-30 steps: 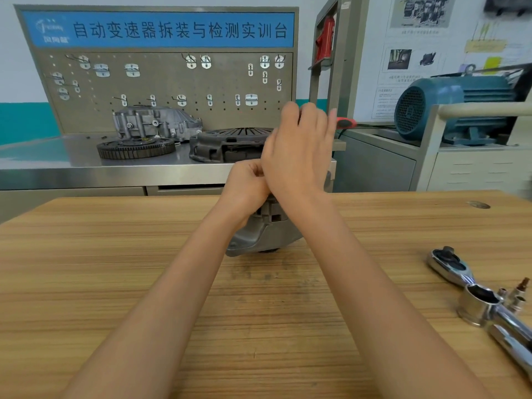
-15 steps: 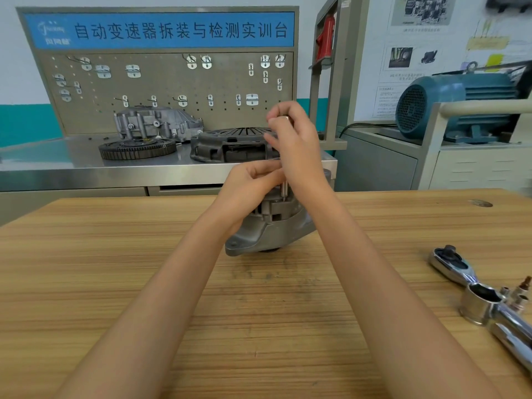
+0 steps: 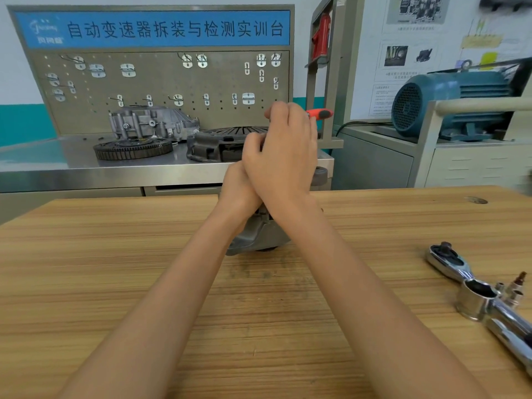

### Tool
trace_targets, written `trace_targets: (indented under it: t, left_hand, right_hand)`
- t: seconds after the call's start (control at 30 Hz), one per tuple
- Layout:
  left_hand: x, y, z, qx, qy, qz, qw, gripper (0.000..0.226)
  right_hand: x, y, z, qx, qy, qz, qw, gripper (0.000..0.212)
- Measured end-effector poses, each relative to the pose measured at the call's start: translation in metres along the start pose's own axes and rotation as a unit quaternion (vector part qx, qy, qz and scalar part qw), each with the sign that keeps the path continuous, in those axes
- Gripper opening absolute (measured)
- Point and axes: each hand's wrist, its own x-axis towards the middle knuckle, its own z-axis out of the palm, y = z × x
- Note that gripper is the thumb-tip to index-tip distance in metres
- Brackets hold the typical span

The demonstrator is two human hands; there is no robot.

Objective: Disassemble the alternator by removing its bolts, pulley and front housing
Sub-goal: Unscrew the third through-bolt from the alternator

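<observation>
1. Since half a second ago we see the right hand [image 3: 283, 156] has rolled over, its back now toward us, and an orange-and-black tool handle [image 3: 319, 113] pokes out past its fingers where none showed before.
2. We find the wooden table [image 3: 115, 269] under both forearms.
3. Below the fingers sits the grey alternator [image 3: 256, 234], mostly hidden by the wrists, resting on the table.
4. We see the right hand's fingers curled round the handle (the tool's working end is hidden).
5. Tucked just beside and under the right hand, the left hand [image 3: 237, 187] has its fingers out of sight, so we cannot tell what they hold.
6. Well apart to the right of the fingers lie a chrome ratchet [image 3: 449, 262] and a socket [image 3: 475, 302].
</observation>
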Motion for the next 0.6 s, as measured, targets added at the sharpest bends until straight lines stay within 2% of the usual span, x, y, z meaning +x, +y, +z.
trace_targets:
  t: [0.1,0.2,0.33,0.43,0.5,0.57,0.6]
  left_hand:
    - [-0.004,0.0,-0.002,0.007,-0.029,0.008,1.0,0.03]
    - [-0.007,0.0,-0.004,-0.031,-0.084,0.017,0.996,0.034]
    - [-0.006,0.0,-0.004,-0.055,-0.11,0.031,0.992,0.018]
    - [-0.006,-0.002,-0.005,-0.06,-0.112,0.025,0.992,0.015]
    - [-0.006,-0.001,-0.005,-0.064,-0.098,0.02,0.993,0.014]
    - [-0.007,0.0,-0.004,-0.068,-0.086,0.024,0.994,0.018]
    - [-0.008,0.001,-0.003,-0.067,-0.076,0.026,0.994,0.028]
  right_hand:
    - [0.003,0.002,0.0,0.137,-0.006,0.021,0.99,0.021]
    - [0.009,0.004,-0.002,0.278,-0.015,0.058,0.959,0.01]
    - [0.014,0.012,-0.007,0.388,-0.075,0.1,0.913,0.015]
    - [0.016,0.018,-0.011,0.461,-0.103,0.118,0.873,0.018]
    - [0.015,0.016,-0.012,0.445,-0.096,0.109,0.884,0.018]
    - [0.013,0.011,-0.009,0.335,-0.062,0.062,0.938,0.02]
    - [0.011,0.009,-0.007,0.251,-0.038,0.029,0.967,0.021]
